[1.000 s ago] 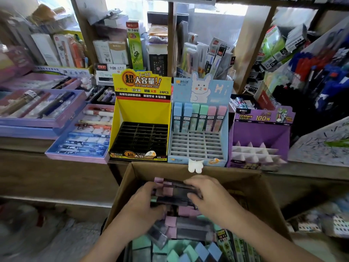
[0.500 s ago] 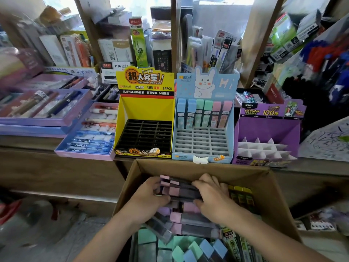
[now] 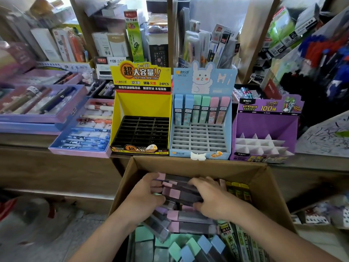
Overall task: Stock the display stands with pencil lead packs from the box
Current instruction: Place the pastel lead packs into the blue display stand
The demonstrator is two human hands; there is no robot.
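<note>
Packs come first: a small stack of pink-capped lead packs [image 3: 181, 191] sits inside the cardboard box [image 3: 198, 163], near its far wall, on top of more loose pink, green and blue ones. My left hand [image 3: 145, 195] grips the capped ends, fingers [image 3: 154, 178] curled over the top. My right hand [image 3: 213, 201] clamps the dark ends, fingers [image 3: 200, 181] wrapped across the stack.

I judge these to be light, stiff plastic cases with smooth faces, likely to slide over one another and fan out if I ease off. I would keep squeezing end to end, or pinch a single pack by its long edges when slotting it.

Just beyond the box's far wall, three stands sit on the counter [image 3: 24, 140]. Beyond the left corner is the yellow stand [image 3: 141, 110], its black slots bare. It reads "1=10", "2B/0.5MM MPR-2086" and "24PCS". Straight beyond the wall, the blue rabbit stand [image 3: 200, 137] says "Hi" and holds one back row of blue, green and pink packs. Beyond the right corner, the purple stand [image 3: 264, 129] shows "M&G", "ULTRAMAN", "100" and "0.5mm". Further back I can read "1120" and "G-5".
</note>
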